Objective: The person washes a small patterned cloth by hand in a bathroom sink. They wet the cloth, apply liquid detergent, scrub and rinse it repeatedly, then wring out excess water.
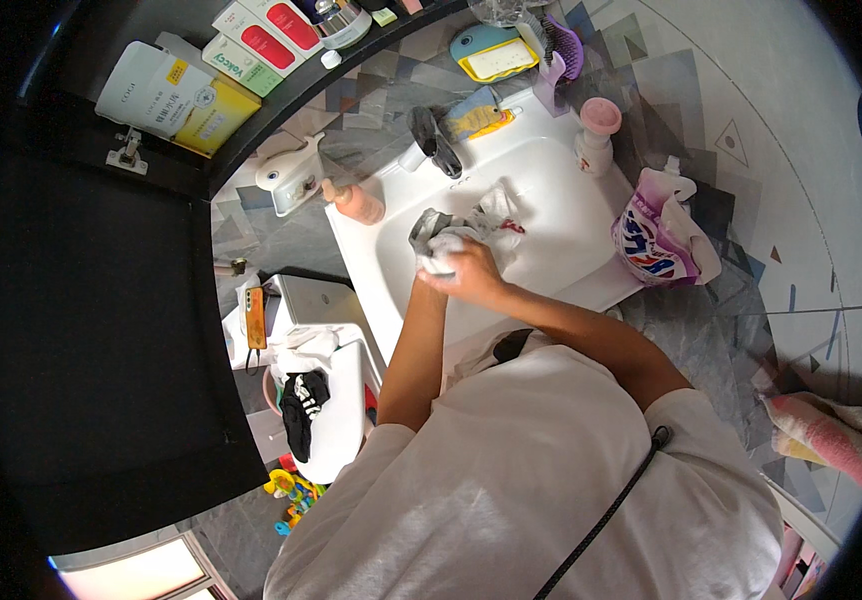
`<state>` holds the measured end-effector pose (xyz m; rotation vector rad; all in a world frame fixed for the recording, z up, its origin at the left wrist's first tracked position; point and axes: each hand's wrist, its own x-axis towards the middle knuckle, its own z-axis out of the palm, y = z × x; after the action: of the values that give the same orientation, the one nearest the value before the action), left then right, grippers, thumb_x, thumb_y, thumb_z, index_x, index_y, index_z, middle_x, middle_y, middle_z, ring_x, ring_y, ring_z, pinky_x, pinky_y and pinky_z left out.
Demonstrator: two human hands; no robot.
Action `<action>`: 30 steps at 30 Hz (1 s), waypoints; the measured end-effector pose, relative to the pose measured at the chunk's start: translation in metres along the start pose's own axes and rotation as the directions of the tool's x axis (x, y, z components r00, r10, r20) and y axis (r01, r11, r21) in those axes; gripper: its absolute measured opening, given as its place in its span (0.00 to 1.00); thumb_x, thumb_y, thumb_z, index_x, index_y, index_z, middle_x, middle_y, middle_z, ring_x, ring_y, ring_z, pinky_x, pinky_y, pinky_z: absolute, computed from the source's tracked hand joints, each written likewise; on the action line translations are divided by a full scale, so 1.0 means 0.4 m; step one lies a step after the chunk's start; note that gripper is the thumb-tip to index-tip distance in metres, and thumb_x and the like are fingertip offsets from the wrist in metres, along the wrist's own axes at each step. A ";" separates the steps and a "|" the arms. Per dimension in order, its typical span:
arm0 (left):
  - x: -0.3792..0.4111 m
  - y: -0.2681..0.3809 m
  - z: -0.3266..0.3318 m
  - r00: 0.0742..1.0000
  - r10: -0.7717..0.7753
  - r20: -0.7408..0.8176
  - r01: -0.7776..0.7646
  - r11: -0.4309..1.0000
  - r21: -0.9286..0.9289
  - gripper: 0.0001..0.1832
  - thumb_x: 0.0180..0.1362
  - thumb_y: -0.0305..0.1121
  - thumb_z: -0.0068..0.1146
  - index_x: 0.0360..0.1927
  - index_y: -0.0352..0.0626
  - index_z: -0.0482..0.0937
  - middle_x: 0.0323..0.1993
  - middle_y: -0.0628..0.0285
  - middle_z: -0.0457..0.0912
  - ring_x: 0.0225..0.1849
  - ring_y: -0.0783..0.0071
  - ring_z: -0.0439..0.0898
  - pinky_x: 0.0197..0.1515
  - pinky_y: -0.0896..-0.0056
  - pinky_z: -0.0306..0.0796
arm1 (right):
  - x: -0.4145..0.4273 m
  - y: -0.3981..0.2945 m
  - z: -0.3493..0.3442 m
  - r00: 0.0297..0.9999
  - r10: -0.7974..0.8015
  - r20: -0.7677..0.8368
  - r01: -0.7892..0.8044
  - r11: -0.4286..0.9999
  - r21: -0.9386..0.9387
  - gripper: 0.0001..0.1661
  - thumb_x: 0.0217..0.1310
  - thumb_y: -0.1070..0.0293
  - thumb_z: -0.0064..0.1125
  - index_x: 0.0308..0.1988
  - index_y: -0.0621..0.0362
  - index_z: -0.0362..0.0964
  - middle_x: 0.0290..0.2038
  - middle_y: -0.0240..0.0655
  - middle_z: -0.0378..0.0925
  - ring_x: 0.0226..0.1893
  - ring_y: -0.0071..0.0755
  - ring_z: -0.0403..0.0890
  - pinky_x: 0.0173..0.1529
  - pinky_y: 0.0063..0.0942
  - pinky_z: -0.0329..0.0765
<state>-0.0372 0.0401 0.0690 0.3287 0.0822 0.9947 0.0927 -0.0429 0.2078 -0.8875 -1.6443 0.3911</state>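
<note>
A white and grey wet cloth item, soapy in places, is bunched between my hands above the white washbasin. My right hand grips it from the right, fingers curled over the cloth. Most of my left hand is hidden by the cloth and my right hand; its wrist comes up from below and the cloth is wrapped about it. More light fabric with a red mark trails into the basin beyond my hands. Behind it stands the tap, with a black spout.
An orange pump bottle and a pink-topped bottle stand on the basin rim. A purple detergent pouch is at its right. A black cabinet door hangs open at left. Black clothing lies on a white lid.
</note>
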 end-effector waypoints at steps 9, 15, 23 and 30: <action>0.022 -0.126 0.337 0.784 0.137 -0.606 0.226 0.846 0.484 0.17 0.64 0.42 0.41 0.48 0.42 0.71 0.40 0.60 0.78 0.39 0.68 0.78 0.44 0.67 0.74 | 0.023 0.146 -0.079 0.901 0.395 -0.182 -0.434 0.838 -0.331 0.21 0.50 0.53 0.59 0.20 0.61 0.72 0.22 0.46 0.75 0.23 0.53 0.76 0.30 0.43 0.73; 0.005 -0.094 0.399 0.799 0.079 -0.597 0.256 0.853 0.455 0.22 0.64 0.46 0.39 0.48 0.37 0.72 0.42 0.56 0.79 0.40 0.67 0.78 0.44 0.68 0.73 | -0.035 0.281 -0.124 0.745 0.615 -0.260 -0.662 0.629 -0.409 0.32 0.53 0.41 0.53 0.24 0.64 0.73 0.23 0.50 0.75 0.27 0.55 0.76 0.34 0.43 0.73; 0.009 0.005 0.413 0.758 0.061 -0.649 0.208 0.921 0.330 0.18 0.62 0.45 0.45 0.40 0.38 0.74 0.35 0.58 0.79 0.35 0.66 0.78 0.38 0.65 0.74 | -0.077 0.251 -0.148 0.933 0.359 0.006 -0.325 0.852 -0.410 0.30 0.51 0.49 0.56 0.47 0.60 0.65 0.46 0.47 0.70 0.46 0.55 0.69 0.50 0.45 0.66; 0.014 0.048 0.415 0.684 0.139 -0.717 0.138 0.939 0.314 0.11 0.61 0.42 0.48 0.31 0.46 0.74 0.25 0.66 0.76 0.28 0.70 0.75 0.35 0.66 0.73 | -0.078 0.158 -0.111 0.872 0.298 0.388 -0.079 0.869 -0.489 0.25 0.52 0.52 0.56 0.46 0.55 0.67 0.46 0.42 0.70 0.45 0.50 0.72 0.47 0.43 0.70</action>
<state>-0.0135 0.0155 0.2327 0.2262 1.0149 1.0620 0.1573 -0.0331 0.1561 -1.4099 -2.1391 0.3702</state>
